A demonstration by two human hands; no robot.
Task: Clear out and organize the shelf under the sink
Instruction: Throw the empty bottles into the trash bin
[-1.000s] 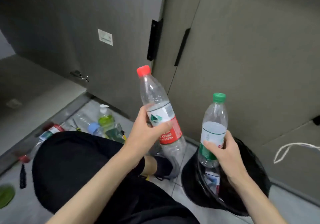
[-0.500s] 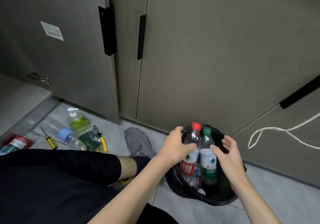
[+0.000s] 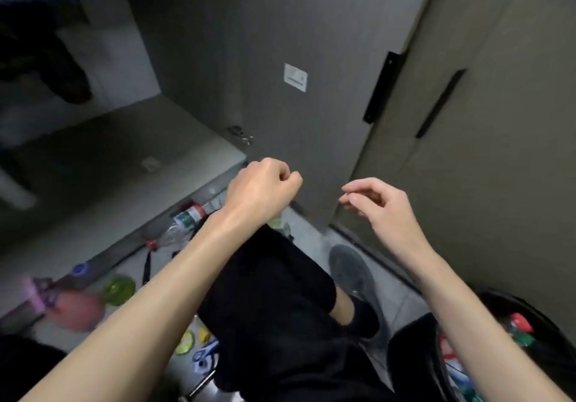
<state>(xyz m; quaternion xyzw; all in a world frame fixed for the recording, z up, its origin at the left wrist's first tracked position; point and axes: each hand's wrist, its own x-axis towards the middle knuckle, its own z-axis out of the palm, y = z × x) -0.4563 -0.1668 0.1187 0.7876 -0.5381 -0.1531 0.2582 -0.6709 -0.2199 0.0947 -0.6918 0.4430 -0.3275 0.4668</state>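
Head view: both hands are raised in front of a grey cabinet door, and neither holds anything. Left hand has its fingers curled into a loose fist, knuckles up. Right hand is relaxed, its fingers loosely bent, with finger and thumb tips close together but nothing between them. The two hands are apart, level with each other.

Left of the door, the shelf under the sink lies in shadow; what stands deep inside is too dark and blurred to tell. On the floor just in front of the shelf's edge lies a clear bottle on its side, partly hidden by the left forearm. Further left are a green lid and a blurred pink thing. Scissors lie by the person's knee.

At bottom right a black bin holds bottles; red and green caps show inside it. A grey shoe rests on the floor between knee and door.
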